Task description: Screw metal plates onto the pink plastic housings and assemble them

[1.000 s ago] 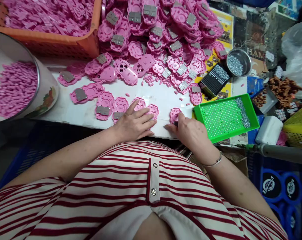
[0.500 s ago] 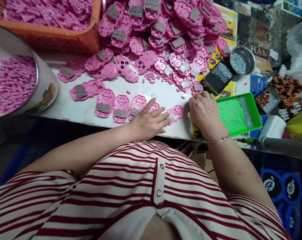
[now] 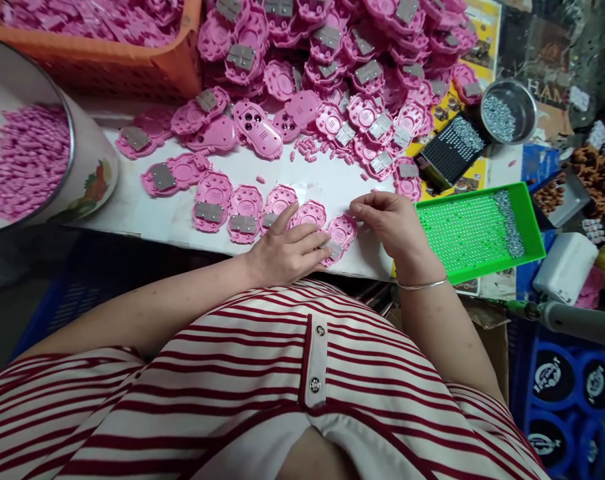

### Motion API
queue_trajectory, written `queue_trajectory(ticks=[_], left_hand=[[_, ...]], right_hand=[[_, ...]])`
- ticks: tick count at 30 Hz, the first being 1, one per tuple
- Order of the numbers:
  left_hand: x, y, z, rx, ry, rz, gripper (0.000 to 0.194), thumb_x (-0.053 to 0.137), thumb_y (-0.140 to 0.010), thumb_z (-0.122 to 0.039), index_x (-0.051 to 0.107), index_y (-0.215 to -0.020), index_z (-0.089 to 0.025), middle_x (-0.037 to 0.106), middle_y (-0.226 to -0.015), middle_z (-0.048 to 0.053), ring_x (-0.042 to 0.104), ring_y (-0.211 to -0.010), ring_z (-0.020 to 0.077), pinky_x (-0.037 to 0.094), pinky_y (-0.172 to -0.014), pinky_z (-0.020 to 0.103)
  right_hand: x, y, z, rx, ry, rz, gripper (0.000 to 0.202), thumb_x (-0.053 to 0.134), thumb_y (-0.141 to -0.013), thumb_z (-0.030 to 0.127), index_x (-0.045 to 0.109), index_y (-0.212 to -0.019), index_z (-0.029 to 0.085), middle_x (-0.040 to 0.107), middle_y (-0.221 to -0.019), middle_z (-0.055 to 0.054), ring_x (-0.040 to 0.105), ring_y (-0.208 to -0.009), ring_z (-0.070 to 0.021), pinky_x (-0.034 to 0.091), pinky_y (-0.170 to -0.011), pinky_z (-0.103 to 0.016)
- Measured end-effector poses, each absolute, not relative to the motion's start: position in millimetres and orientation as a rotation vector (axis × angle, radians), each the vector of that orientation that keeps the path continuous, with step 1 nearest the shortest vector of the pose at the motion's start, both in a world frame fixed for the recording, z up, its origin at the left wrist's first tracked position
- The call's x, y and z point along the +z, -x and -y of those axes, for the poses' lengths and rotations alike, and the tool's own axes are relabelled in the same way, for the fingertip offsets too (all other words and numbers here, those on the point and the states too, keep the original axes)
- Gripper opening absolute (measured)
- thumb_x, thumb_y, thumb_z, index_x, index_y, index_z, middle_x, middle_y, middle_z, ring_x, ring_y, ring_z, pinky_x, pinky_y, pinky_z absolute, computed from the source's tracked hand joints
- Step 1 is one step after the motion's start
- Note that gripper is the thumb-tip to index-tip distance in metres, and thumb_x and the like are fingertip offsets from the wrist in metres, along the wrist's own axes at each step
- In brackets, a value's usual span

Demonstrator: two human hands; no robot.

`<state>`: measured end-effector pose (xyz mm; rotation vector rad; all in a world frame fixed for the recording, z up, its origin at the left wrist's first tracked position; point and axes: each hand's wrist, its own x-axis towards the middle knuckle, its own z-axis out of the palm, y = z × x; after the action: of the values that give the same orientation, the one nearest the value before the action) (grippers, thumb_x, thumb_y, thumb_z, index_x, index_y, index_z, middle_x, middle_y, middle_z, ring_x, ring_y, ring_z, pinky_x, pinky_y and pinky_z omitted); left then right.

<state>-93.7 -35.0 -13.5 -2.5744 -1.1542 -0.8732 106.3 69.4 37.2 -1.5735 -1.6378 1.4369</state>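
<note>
A row of pink plastic shells [image 3: 245,207] with grey metal plates lies along the near edge of the white work surface. My left hand [image 3: 293,252] rests palm down over the right part of the row, fingers outstretched, its fingertips touching the plate of the rightmost pink shell [image 3: 344,231]. Just right of that shell, my right hand [image 3: 389,217] has thumb and index finger pinched together at its upper edge. Whatever the pinch holds is too small to make out. Small pink pegs [image 3: 309,147] are scattered behind the row.
Pink shells are heaped [image 3: 327,40] at the back. An orange crate [image 3: 132,73] and a pot of pink pegs [image 3: 89,160] stand left. On the right are a green tray [image 3: 462,233], a black perforated block [image 3: 445,160], a metal bowl of screws [image 3: 525,127] and a grey screwdriver-like tool [image 3: 582,320].
My right hand has moved left from beside the green tray to the rightmost shell. That shell sits closer to the row, and my left hand stays over it. The view has shifted slightly.
</note>
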Motion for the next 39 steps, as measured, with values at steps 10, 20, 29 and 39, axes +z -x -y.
queue_trajectory(ticks=[10, 20, 29, 39], left_hand=[[-15.9, 95.1, 35.4, -0.818, 2.621, 1.186, 0.019, 0.057, -0.096, -0.04, 0.072, -0.106, -0.035, 0.074, -0.113, -0.004, 0.065, -0.112, 0.0203, 0.004, -0.124, 0.065], [-14.5, 95.1, 33.9, -0.876, 2.613, 1.17, 0.017, 0.058, -0.095, -0.039, 0.072, -0.104, -0.033, 0.075, -0.111, -0.004, 0.066, -0.11, 0.0203, 0.005, -0.124, 0.064], [-15.0, 93.3, 31.0, -0.948, 2.545, 1.121, 0.015, 0.064, -0.092, -0.041, 0.072, -0.098, -0.03, 0.076, -0.106, -0.005, 0.066, -0.104, 0.0171, 0.003, -0.127, 0.055], [-13.7, 96.7, 32.1, -0.916, 2.566, 1.161, 0.018, 0.062, -0.093, -0.041, 0.072, -0.104, -0.031, 0.075, -0.112, -0.003, 0.065, -0.102, 0.0177, 0.028, -0.118, 0.052]], right_hand=[[47.0, -97.0, -93.9, 1.458, 1.744, 2.052, 0.013, 0.071, -0.071, 0.025, 0.071, -0.072, 0.012, 0.055, -0.057, 0.003, 0.037, -0.053, -0.006, 0.03, -0.056, -0.027], [37.7, -94.4, -90.3, 1.1, 1.699, 2.326, 0.012, 0.07, -0.074, 0.027, 0.068, -0.074, 0.015, 0.064, -0.068, -0.001, 0.05, -0.065, -0.011, 0.038, -0.063, -0.027], [49.6, -97.6, -105.0, 0.245, 1.844, 2.411, 0.032, 0.047, -0.093, 0.034, 0.07, -0.1, 0.013, 0.064, -0.107, -0.02, 0.059, -0.099, -0.0322, 0.045, -0.083, -0.047], [46.8, -86.6, -110.5, 0.554, 1.49, 2.518, 0.024, 0.049, -0.089, 0.021, 0.068, -0.101, 0.012, 0.067, -0.101, -0.013, 0.06, -0.094, -0.023, 0.045, -0.082, -0.038]])
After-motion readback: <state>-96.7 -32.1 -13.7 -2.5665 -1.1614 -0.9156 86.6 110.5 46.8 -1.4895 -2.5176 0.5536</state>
